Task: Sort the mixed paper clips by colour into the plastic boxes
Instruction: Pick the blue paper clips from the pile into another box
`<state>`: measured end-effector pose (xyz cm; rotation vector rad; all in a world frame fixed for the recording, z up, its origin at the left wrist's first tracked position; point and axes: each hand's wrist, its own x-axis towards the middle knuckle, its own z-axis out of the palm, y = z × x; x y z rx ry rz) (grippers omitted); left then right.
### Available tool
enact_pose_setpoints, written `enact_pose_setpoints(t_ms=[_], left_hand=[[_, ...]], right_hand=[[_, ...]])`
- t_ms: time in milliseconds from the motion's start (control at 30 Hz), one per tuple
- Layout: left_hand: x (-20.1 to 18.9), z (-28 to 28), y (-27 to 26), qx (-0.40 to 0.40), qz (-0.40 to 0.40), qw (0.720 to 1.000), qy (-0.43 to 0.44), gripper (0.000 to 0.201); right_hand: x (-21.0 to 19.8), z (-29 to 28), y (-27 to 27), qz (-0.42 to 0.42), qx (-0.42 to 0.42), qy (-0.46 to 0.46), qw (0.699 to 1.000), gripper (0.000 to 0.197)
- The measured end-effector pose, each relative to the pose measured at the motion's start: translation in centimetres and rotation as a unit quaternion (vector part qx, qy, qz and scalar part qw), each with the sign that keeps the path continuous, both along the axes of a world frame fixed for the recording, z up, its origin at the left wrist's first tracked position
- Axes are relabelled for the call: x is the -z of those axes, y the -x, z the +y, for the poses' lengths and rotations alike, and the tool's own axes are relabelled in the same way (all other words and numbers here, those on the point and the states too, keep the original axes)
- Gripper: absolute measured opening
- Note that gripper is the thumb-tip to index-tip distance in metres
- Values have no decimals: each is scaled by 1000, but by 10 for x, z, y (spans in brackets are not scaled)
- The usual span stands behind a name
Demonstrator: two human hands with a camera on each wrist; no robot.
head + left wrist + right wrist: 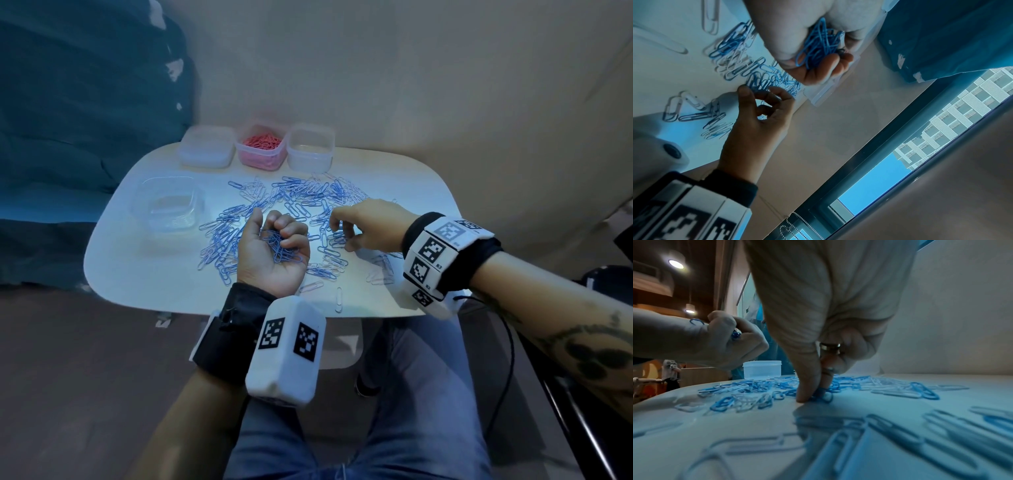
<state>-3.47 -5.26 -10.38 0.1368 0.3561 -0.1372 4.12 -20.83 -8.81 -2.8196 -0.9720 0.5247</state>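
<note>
Mostly hidden, blue clips (284, 251) fill the cupped left hand (270, 253).

Far-left box (206, 150) contents blurred

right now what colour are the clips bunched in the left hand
Blue. The clips held in the left hand show best in the left wrist view.

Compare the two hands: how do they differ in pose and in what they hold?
The left hand lies palm up, fingers curled round a bunch of blue clips; the right hand is palm down, its fingertips pinching one blue clip on the table. Both wear marker wristbands.
</note>
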Motion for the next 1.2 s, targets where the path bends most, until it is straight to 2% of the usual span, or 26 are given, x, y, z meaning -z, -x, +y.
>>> enact_pose_setpoints(t_ms=[133,333,567,700,833,900,967,1067,1133,1200], left_hand=[[0,-1,0,-2,1,1000,3,56],[1,-4,-1,3,7,1000,-1,56],[4,-7,-2,-6,21,1000,-15,57],[5,-7,-1,-5,23,1000,-17,58],[7,-7,-2,-14,41,999,-25,55],[8,-8,-2,-27,51,998,-26,53],[10,-9,-3,-33,46,997,-46,53],[8,-13,-4,-17,38,996,-81,53],[7,-19,-4,-9,30,997,-70,50],[4,-25,-4,6,18,999,-51,49]], right_hand=[[3,1,-4,27,37,-40,998,25],[7,3,-3,36,47,-35,998,15],[5,7,7,-36,8,49,998,18],[3,7,13,-80,-16,48,996,16],[4,8,12,-69,-28,33,997,10],[0,4,6,-42,-6,-17,999,3],[-12,-1,-1,-3,48,-130,990,6],[-35,7,5,83,87,-319,940,15],[-41,22,17,100,49,-332,937,18],[-41,32,29,73,9,-277,958,11]])
